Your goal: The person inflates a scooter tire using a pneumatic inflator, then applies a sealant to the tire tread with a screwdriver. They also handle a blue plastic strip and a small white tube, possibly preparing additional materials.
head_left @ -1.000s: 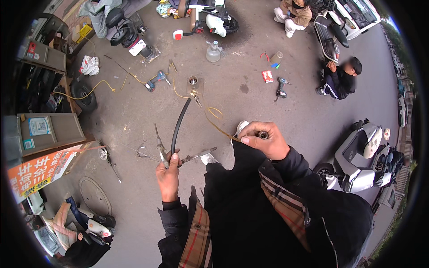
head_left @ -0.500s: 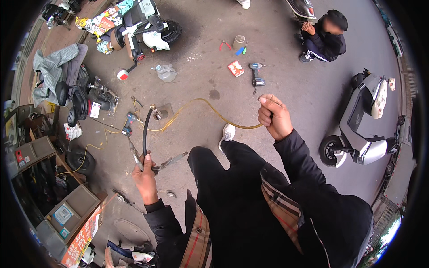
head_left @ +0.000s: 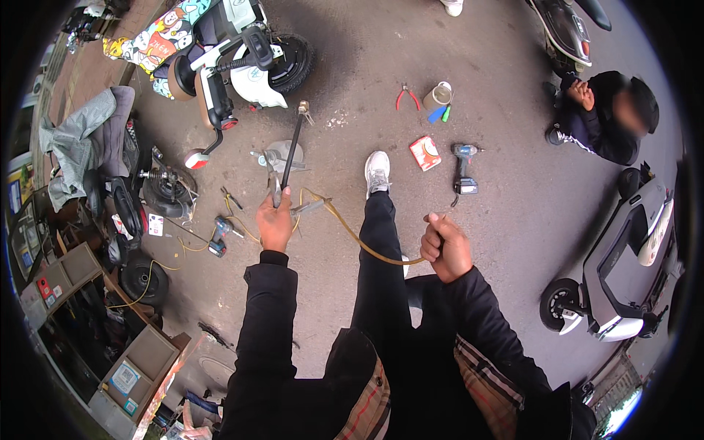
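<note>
My left hand [head_left: 274, 226] is closed on metal tools [head_left: 308, 208] and a black hose [head_left: 294, 147] with a brass-coloured fitting [head_left: 303, 108] at its far end. My right hand [head_left: 449, 249] is closed with a yellow hose [head_left: 352, 235] running from it leftward in a sagging loop. Behind the black hose stands a clear plastic bottle [head_left: 277, 155]. A cordless driver [head_left: 465, 176], a red-and-white packet [head_left: 424, 152], red pliers [head_left: 408, 97] and a pale cup [head_left: 440, 95] with blue and green items beside it lie ahead. My white shoe [head_left: 378, 173] is between my hands.
A patterned scooter [head_left: 213, 73] stands upper left, a partly dismantled one [head_left: 125, 191] below it, by a tool cabinet [head_left: 136, 370] and a wheel [head_left: 139, 282]. A person [head_left: 609, 121] crouches at right beside a scooter [head_left: 561, 33]; a silver scooter [head_left: 616, 257] stands lower right.
My left hand has moved up and forward, lifting the hose end toward the bottle. My right hand has shifted lower, still closed. One shoe has stepped forward and the view has shifted.
</note>
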